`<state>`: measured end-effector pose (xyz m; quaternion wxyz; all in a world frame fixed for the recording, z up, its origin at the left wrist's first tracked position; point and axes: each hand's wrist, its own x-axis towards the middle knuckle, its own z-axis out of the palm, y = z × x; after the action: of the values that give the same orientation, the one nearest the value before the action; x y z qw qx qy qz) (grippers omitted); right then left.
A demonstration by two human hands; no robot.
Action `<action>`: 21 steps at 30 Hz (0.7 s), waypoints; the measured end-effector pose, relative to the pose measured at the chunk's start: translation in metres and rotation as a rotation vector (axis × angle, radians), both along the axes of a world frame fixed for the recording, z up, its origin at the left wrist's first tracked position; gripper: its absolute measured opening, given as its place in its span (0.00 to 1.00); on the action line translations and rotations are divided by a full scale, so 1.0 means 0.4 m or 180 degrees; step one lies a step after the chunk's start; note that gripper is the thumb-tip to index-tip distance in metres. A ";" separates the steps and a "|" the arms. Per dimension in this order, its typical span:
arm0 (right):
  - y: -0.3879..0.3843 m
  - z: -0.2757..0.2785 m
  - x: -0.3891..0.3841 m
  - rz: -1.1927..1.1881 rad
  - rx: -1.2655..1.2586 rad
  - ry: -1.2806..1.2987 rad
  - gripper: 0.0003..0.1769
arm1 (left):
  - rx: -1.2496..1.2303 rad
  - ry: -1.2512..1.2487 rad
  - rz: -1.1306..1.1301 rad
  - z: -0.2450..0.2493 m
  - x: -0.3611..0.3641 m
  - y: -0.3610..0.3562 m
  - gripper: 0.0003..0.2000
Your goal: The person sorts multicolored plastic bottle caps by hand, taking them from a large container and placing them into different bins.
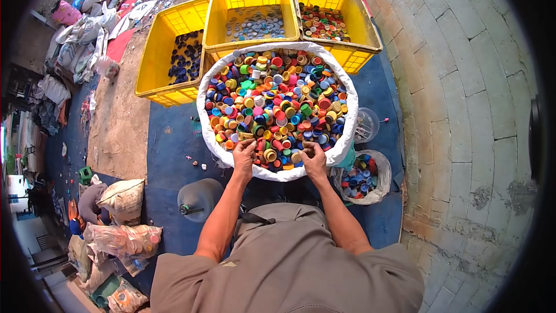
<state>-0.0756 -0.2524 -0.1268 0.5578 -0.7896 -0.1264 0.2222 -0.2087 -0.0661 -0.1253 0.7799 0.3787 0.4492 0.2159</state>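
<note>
A wide white-rimmed sack [204, 122] stands before me, heaped with loose plastic bottle caps [278, 104] of many colours. At its near edge, on the left, my left hand [244, 157] rests over the caps with its fingers curled together. Some way to the right, my right hand [314, 160] is also closed, thumb against fingers, at the near rim. Whatever either hand pinches is too small to make out. Beyond the sack stand three yellow crates: a left crate [152, 58] with dark caps, a middle crate [252, 37] with pale caps, and a right crate [347, 55] with red, green and orange caps.
A smaller white sack [379, 182] with mostly blue caps sits to the right, beside a clear plastic tub [370, 119]. A grey jerrycan [201, 199] lies near my left forearm. Stuffed bags [124, 240] lie at left. A block wall [463, 110] borders the right.
</note>
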 end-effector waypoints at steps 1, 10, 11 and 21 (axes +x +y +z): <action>0.017 -0.001 0.003 0.0145 -0.0083 -0.0152 0.18 | 0.0025 0.0043 0.0009 -0.004 -0.013 -0.009 0.11; 0.169 -0.027 0.065 0.0668 -0.0564 -0.1322 0.16 | 0.0193 0.0342 -0.0171 0.042 -0.107 -0.066 0.08; 0.180 -0.017 0.069 0.0670 -0.0659 -0.1557 0.18 | 0.0230 0.0391 -0.0194 0.051 -0.115 -0.069 0.08; 0.266 -0.011 0.130 0.1120 -0.0902 -0.2421 0.39 | 0.0494 0.0620 -0.0273 0.022 -0.174 -0.101 0.09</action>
<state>-0.0235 -0.1460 -0.1311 0.3115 -0.8504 -0.4235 0.0224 -0.2783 -0.1064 -0.1163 0.7094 0.4759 0.4882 0.1786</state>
